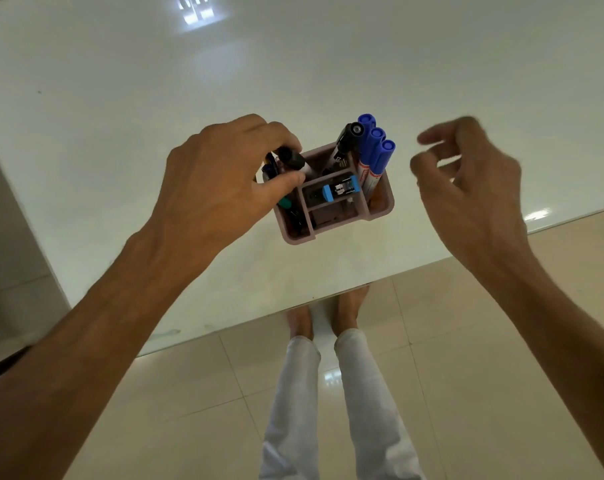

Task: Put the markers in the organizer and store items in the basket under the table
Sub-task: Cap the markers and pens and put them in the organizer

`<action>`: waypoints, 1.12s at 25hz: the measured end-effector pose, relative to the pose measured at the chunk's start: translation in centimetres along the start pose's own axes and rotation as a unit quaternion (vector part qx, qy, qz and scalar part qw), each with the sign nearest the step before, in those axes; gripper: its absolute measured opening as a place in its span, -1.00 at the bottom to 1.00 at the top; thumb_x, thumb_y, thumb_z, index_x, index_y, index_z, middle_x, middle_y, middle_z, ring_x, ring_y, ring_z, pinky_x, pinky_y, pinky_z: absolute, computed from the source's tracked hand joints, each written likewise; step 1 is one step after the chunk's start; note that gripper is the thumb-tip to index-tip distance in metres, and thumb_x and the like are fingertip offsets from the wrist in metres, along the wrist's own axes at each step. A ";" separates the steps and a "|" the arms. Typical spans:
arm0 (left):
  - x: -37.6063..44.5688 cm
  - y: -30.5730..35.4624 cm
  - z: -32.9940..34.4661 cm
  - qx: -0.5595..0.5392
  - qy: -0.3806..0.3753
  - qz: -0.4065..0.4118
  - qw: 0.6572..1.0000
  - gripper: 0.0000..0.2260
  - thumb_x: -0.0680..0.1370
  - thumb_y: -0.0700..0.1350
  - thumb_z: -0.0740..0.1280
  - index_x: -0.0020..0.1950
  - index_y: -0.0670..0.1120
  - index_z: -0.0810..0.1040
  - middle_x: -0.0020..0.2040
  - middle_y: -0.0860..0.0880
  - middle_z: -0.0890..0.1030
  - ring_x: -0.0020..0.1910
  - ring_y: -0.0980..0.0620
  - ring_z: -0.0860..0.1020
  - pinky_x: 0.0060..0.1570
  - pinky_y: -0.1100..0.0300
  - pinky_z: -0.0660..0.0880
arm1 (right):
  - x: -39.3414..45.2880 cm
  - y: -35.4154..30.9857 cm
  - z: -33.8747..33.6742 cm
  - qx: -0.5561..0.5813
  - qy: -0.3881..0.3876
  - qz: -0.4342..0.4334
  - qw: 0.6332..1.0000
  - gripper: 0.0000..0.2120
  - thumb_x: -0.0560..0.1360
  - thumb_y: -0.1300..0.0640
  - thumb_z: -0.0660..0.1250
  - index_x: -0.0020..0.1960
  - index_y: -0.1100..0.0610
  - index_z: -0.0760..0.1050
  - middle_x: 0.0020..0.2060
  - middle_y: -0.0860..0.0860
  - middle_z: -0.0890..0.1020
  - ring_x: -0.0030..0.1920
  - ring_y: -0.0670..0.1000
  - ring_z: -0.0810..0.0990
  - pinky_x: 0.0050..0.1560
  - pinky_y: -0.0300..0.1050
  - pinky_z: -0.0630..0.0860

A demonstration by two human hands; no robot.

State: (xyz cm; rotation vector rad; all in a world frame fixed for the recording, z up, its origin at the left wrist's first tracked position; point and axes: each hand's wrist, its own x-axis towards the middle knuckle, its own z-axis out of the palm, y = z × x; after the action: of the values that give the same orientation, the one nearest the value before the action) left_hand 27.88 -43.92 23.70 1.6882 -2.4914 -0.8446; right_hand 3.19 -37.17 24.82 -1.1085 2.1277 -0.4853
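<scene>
With our left hand [224, 178] pinching a black-capped marker [293, 160] over the left compartment of the pink organizer [380, 209] near the table's [120, 116] near edge, we should lower it upright beside the pens there, while our right hand [466, 188] hovers loosely curled and empty.

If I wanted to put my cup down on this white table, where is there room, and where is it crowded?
The white table is bare beyond the organizer, toward the far edge, and on its near strip between the organizer and the table edge. It is crowded at the organizer: the left hand grips markers there, the blue-capped markers stand up, and the right hand hangs beside it.
</scene>
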 end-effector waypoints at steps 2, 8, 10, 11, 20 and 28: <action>-0.5 -0.2 -0.3 -0.024 0.015 -0.008 1.000 -0.66 0.57 0.31 0.36 0.27 0.20 0.59 0.15 0.19 0.64 -0.20 0.11 0.58 -0.09 0.09 0.54 | -0.6 1.5 0.6 0.037 -0.129 0.093 0.987 -0.63 0.61 0.00 0.38 0.40 -0.03 0.48 0.11 -0.07 0.71 -0.01 -0.10 0.72 0.05 -0.05 0.69; -3.1 -0.2 0.0 -0.251 0.158 -0.111 0.948 -0.68 0.75 0.05 0.17 0.16 -0.08 0.67 0.03 0.07 0.71 -0.13 0.09 0.68 -0.23 0.44 0.47 | -0.8 2.8 3.3 0.139 -0.135 0.146 0.970 -0.68 0.62 0.13 0.38 0.36 0.00 0.63 0.00 0.00 0.80 -0.12 -0.07 0.81 0.09 -0.01 0.75; -4.0 -0.6 0.6 -0.260 0.140 -0.140 0.945 -0.66 0.77 0.03 0.12 0.17 -0.08 0.66 0.00 0.02 0.72 -0.19 0.04 0.68 -0.26 0.43 0.48 | -0.6 2.9 3.1 0.099 -0.113 0.121 0.981 -0.74 0.62 0.17 0.37 0.26 0.04 0.71 -0.05 0.00 0.80 -0.17 -0.12 0.80 -0.05 -0.09 0.76; -4.5 -0.7 0.8 -0.255 0.124 -0.149 0.947 -0.66 0.77 0.03 0.12 0.17 -0.07 0.65 -0.01 0.02 0.72 -0.22 0.03 0.68 -0.26 0.41 0.49 | -0.7 3.1 2.6 0.088 -0.109 0.115 0.984 -0.75 0.62 0.19 0.36 0.22 0.06 0.74 -0.06 0.00 0.80 -0.17 -0.11 0.79 -0.12 -0.13 0.75; -6.3 6.2 2.8 -0.201 -0.046 -0.131 0.970 -0.77 0.74 0.03 0.19 0.08 0.11 0.65 -0.04 0.15 0.71 -0.27 0.15 0.67 -0.10 0.12 0.61 | -4.7 12.8 -10.2 0.092 -0.055 0.159 0.981 -0.77 0.62 0.22 0.41 0.21 0.04 0.76 -0.08 0.00 0.81 -0.15 -0.08 0.81 0.04 0.03 0.76; -5.6 18.8 15.9 -0.049 -0.107 -0.010 0.993 -0.80 0.65 0.04 0.34 0.27 0.13 0.59 0.24 0.11 0.60 0.23 0.00 0.55 0.12 0.01 0.54 | -6.1 30.7 -21.4 0.100 -0.003 0.223 0.970 -0.82 0.63 0.21 0.43 0.17 0.13 0.76 -0.15 0.05 0.81 -0.17 -0.04 0.82 -0.20 -0.44 0.60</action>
State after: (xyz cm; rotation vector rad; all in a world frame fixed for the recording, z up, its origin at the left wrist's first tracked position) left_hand 9.25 -27.33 19.98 1.6751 -2.5164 -1.1880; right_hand -27.11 -14.33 23.95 -0.4946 2.1799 -0.4664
